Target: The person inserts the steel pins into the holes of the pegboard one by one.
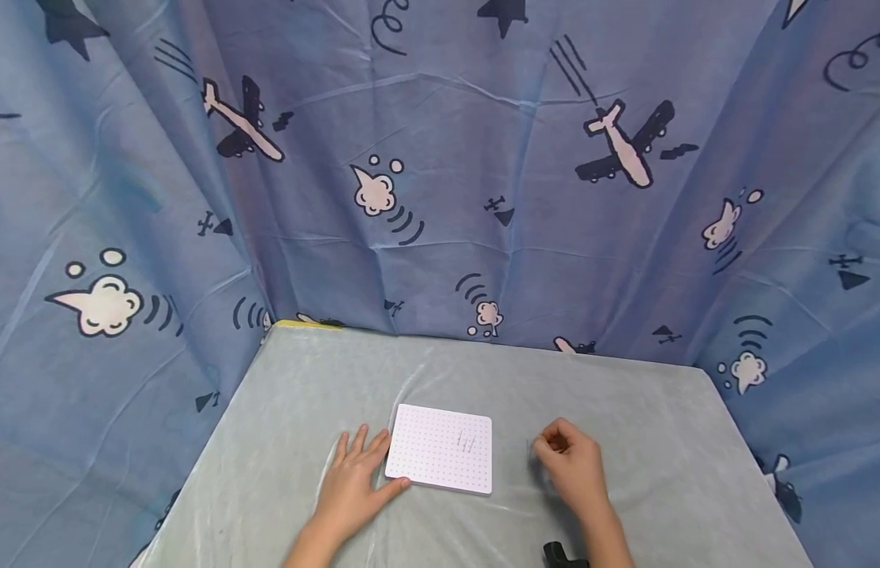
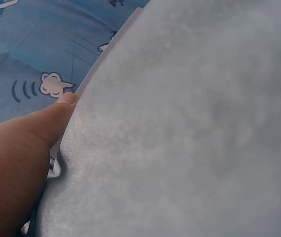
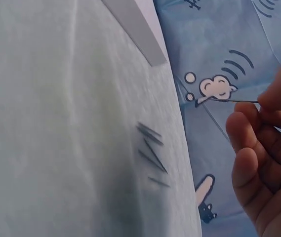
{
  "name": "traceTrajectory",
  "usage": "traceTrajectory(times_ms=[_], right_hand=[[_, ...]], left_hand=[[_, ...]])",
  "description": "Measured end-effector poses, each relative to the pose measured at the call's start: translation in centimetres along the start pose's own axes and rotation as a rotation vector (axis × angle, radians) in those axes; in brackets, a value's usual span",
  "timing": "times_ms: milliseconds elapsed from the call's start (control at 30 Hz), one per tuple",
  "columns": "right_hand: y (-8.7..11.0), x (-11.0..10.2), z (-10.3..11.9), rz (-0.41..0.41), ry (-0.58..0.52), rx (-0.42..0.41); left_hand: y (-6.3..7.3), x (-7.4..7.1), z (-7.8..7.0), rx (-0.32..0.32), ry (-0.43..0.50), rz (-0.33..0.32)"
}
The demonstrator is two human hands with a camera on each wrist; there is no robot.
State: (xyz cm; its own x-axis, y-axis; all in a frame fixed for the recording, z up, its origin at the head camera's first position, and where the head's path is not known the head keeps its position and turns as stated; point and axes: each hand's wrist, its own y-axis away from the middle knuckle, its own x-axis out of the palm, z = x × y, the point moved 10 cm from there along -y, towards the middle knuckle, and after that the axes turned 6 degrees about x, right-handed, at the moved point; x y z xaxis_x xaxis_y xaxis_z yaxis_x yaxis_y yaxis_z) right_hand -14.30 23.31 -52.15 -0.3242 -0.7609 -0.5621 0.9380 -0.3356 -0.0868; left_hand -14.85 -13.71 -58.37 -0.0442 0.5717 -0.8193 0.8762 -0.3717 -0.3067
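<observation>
"White rectangular board with rounded corners and a dotted grid (image 1: 427, 451): location?"

"Lower centre of the head view, flat on a pale grey-green cloth-covered table (image 1: 653, 442). Three thin dark slivers (image 1: 466, 443) show on its right half; standing or lying, I cannot tell."

"Left hand (image 1: 354, 481)?"

"Bare, released, fingers spread and straight. Lies left of the board, thumb at its bottom edge, forefinger at its left edge. Grasps nothing."

"Right hand (image 1: 573, 465)?"

"Bare, right of the board, well apart from it. Thumb and forefinger pinch one thin, straight, dark pin (image 3: 229, 100), seen at right of the right wrist view."

"Loose items?"

"Several thin dark sticks (image 3: 155, 154), scattered on the cloth, middle of the right wrist view."

"Surroundings?"

"Blue curtain printed with aeroplanes, clouds and stars (image 1: 440, 102), filling the upper head view. One black object (image 1: 562, 557), bottom edge, beside the right wrist; kind unclear."
</observation>
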Motion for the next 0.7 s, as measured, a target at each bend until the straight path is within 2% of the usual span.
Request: traceTrajectory(times_ms=[167, 500, 700], right_hand=[[0.0, 1.3, 0.2, 0.013, 0.006, -0.011], [-0.3, 3.1, -0.8, 0.034, 0.056, 0.031], [-0.4, 4.0, -1.1, 0.070, 0.049, 0.052]], left_hand=[[0.0, 0.0, 0.0, 0.002, 0.002, -0.005], [-0.2, -0.1, -0.1, 0.010, -0.006, -0.009], [-0.2, 0.0, -0.1, 0.008, -0.009, -0.003]])
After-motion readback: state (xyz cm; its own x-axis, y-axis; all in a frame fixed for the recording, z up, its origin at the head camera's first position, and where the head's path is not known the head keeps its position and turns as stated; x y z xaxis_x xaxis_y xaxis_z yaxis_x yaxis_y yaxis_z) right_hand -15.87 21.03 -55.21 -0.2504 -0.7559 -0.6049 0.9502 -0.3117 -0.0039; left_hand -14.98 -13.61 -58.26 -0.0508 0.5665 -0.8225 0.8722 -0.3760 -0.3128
